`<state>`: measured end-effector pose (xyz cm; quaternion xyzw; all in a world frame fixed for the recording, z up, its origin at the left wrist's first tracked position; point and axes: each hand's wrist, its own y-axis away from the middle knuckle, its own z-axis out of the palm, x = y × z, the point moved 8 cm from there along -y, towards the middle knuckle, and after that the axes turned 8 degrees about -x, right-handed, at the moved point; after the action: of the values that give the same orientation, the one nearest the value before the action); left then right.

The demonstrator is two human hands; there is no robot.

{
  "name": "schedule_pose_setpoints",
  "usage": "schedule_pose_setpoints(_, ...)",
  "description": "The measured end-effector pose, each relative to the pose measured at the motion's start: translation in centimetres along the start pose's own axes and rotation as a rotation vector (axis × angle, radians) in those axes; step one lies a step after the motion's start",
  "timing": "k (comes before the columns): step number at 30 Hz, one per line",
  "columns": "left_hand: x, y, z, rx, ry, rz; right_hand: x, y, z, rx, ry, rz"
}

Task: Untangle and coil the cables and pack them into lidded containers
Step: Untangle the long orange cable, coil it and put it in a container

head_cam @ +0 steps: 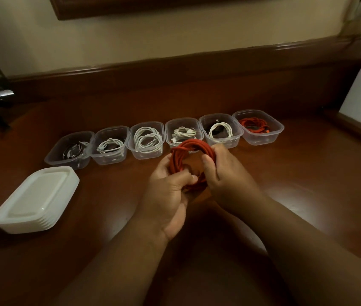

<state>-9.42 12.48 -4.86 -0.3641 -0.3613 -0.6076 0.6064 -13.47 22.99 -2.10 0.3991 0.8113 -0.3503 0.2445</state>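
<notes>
Left hand [170, 191]: raised near the middle, thumb and curled fingers pinching the near left of the red cable coil [188, 160].
Right hand [228, 173]: just right of it, fingers wrapped over the coil's far right, thumb inside the loop.
Forearms: bare, converging from the near edge.
Fingertips: probably touching; blurred.

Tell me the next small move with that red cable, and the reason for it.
Probably carry the red cable coil to the rightmost container and lay it in. Both the left hand and right hand grip it already wound, that container holds another red cable, and all six containers are still unlidded, with the stack of lids untouched.
</notes>
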Motion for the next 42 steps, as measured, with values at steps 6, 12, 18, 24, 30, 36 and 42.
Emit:
schedule_pose_setpoints(6,1.3,-0.4,-1.2,0.04,-0.58,-0.003,-0.6,0.2,-1.3,0.044,0.083,-0.051)
schedule_pose_setpoints(12,1.9,-0.4,-1.9,0.102,-0.408,0.012,1.8,-0.3,-1.5,0.063,-0.075,0.14)
schedule_pose_setpoints(18,0.8,-0.2,-0.6,-0.008,0.2,-0.05,3.1,-0.2,-0.9,0.011,-0.448,0.313)
schedule_pose_setpoints(24,0.4,0.3,-0.4,-0.023,-0.062,-0.071,3.7,0.2,-0.8,0.077,-0.975,0.478)
schedule_pose_setpoints(30,3.4,0.2,-1.8,0.203,-0.516,0.322,1.3,1.0,1.0,-0.062,-1.492,0.5)
schedule_pose_setpoints(36,3.4,0.4,-2.4,0.254,-0.397,0.282,0.4,1.3,2.5,-0.108,-1.602,0.493)
schedule_pose_setpoints(42,1.5,0.4,-2.4,0.291,-0.112,0.166,0.9,1.0,2.6,-0.014,-1.364,0.399)
